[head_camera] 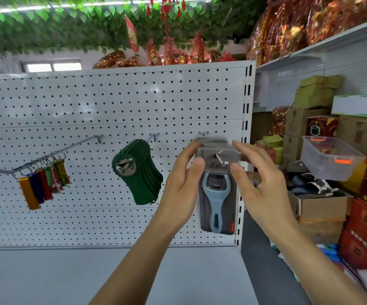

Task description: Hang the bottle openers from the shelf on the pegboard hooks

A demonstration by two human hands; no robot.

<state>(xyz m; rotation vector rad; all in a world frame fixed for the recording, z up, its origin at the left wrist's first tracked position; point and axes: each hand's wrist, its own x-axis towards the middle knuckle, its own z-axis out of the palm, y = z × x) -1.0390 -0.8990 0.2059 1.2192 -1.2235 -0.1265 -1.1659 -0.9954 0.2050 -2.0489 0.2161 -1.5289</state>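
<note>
- Three hooks stand on the pegboard (pixel 112 102): the long left hook (pixel 52 154) carries a bunch of coloured keyring openers (pixel 44 183), too crowded to count; the middle hook (pixel 154 136) carries a stack of green openers (pixel 138 172), number not clear.
- The right hook (pixel 219 159), close to the pegboard's right edge, carries the packaged blue opener (pixel 216 194), with more packs behind it that you cannot count.
- Your left hand (pixel 182 179) pinches the pack's upper left edge between thumb and fingers.
- Your right hand (pixel 257 179) touches its upper right edge, thumb on the front; whether it grips cannot be told.
- One clear plastic tub (pixel 330 157) sits on cartons to the right, contents unclear; an open carton (pixel 321 205) below holds dark items.
- The shelf (pixel 68 276) below the pegboard lies grey along its lower edge.
</note>
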